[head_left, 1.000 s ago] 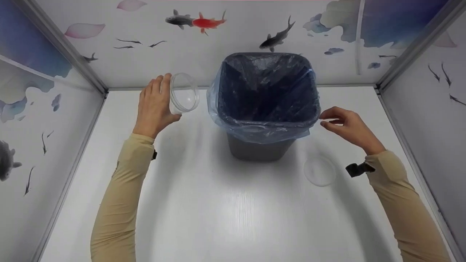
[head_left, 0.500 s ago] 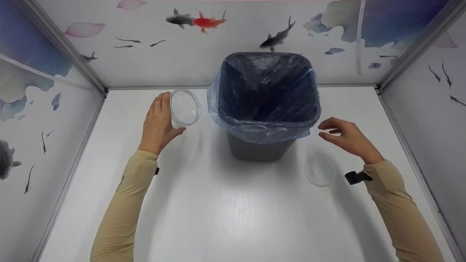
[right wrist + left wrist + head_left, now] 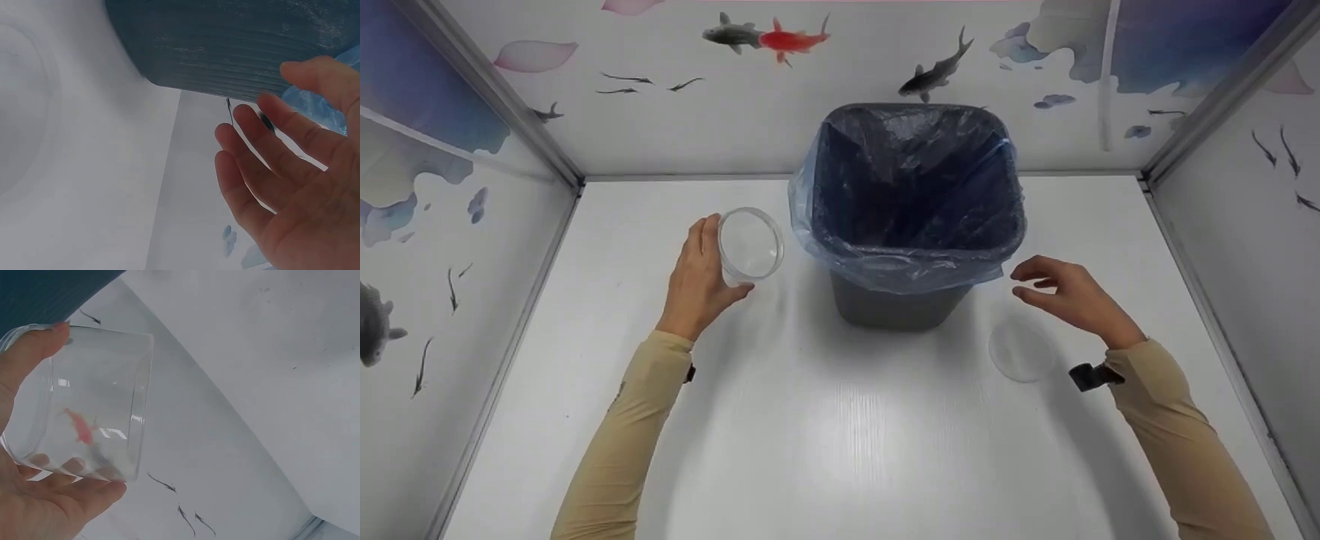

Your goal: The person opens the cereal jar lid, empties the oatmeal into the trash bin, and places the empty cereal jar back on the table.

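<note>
My left hand (image 3: 701, 285) grips a clear plastic jar (image 3: 751, 244) without a lid, its round mouth facing up and toward the bin. In the left wrist view the thumb and fingers wrap the see-through wall of the jar (image 3: 107, 382), and nothing shows inside it. A clear round lid (image 3: 1021, 350) lies flat on the table at the right. Above and behind that lid hovers my right hand (image 3: 1069, 296), holding nothing, its fingers loosely bent. The right wrist view shows the right hand's (image 3: 292, 163) bare palm and spread fingers beside the bin.
Between the hands stands a grey bin (image 3: 896, 309) with a blue plastic bag (image 3: 915, 274) folded over its rim. White panels printed with fish enclose the white table (image 3: 840, 442) at the back and both sides.
My left hand has come down and nearer with the jar, and the jar's mouth has turned more upward. My right hand has also drawn slightly nearer, away from the bin's rim.
</note>
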Demonstrator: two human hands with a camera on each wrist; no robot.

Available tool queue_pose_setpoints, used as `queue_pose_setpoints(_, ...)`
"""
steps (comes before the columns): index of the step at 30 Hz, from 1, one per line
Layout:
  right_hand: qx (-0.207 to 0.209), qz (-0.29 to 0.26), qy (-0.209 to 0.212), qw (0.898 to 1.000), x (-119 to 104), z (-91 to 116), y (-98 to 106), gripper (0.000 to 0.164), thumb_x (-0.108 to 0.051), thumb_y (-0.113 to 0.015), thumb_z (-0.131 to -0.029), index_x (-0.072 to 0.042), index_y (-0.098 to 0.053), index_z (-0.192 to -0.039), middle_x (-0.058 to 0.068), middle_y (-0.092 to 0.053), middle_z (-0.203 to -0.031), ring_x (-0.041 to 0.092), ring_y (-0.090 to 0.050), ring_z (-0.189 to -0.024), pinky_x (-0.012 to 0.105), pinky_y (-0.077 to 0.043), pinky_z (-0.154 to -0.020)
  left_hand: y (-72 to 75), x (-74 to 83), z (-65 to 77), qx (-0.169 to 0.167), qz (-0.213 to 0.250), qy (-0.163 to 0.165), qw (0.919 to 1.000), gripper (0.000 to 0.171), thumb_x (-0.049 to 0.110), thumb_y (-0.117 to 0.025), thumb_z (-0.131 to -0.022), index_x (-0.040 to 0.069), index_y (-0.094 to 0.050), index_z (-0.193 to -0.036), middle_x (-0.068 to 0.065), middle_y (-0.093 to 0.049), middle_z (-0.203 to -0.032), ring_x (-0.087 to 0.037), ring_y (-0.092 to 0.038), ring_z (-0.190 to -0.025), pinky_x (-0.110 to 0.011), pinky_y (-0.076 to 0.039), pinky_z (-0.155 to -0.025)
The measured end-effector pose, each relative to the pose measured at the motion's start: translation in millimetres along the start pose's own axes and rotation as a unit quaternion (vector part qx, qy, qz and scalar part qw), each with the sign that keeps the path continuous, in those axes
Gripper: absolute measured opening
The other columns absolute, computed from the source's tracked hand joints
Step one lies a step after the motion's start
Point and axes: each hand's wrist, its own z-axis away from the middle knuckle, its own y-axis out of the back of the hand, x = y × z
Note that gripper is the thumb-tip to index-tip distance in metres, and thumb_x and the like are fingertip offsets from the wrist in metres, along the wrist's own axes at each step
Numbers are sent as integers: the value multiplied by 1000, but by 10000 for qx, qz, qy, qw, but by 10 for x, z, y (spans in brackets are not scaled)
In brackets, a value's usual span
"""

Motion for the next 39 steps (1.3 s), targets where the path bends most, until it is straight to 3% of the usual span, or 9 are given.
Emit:
queue_pose_setpoints(11, -135, 28, -62, 9999, 30, 61, -94, 19, -8, -65, -92, -1, -64, -110, 10, -65, -107, 30, -60, -101, 44, -50, -87, -246, -53, 269, -175, -245, 225, 9993, 107, 19, -95, -57, 0, -31, -141, -24, -46, -136, -39, -46, -123, -56, -41, -94)
queue_pose_setpoints(24, -324, -227, -286, 9988, 127, 109, -196, 20, -7, -64, -93, 4, -62, -110, 17, -63, -108, 34, -60, -103, 52, -48, -88, -423, 91, 456, -454, 391, 455, 9972, 108, 21, -93, -62, -2, -26, -144, -25, -44, -136, -40, -51, -119, -51, -46, -93)
queue_pose_setpoints(34, -316, -275, -307, 9987, 175, 151, -253, 20, -8, -63, -94, 3, -62, -110, 19, -63, -108, 32, -61, -103, 47, -49, -88, -525, 190, 619, -749, 958, 155, 9925, 110, 24, -94, -60, -3, -27, -143, -25, -43, -140, -39, -50, -122, -50, -43, -97)
queue_pose_setpoints(39, -290, -316, -330, 9985, 214, 183, -320, 20, -5, -63, -93, 5, -62, -110, 20, -63, -108, 32, -61, -102, 48, -49, -87, -586, 226, 724, -894, 1406, 230, 9858, 111, 25, -94, -60, -3, -26, -143, -26, -43, -139, -41, -49, -122, -51, -42, -98)
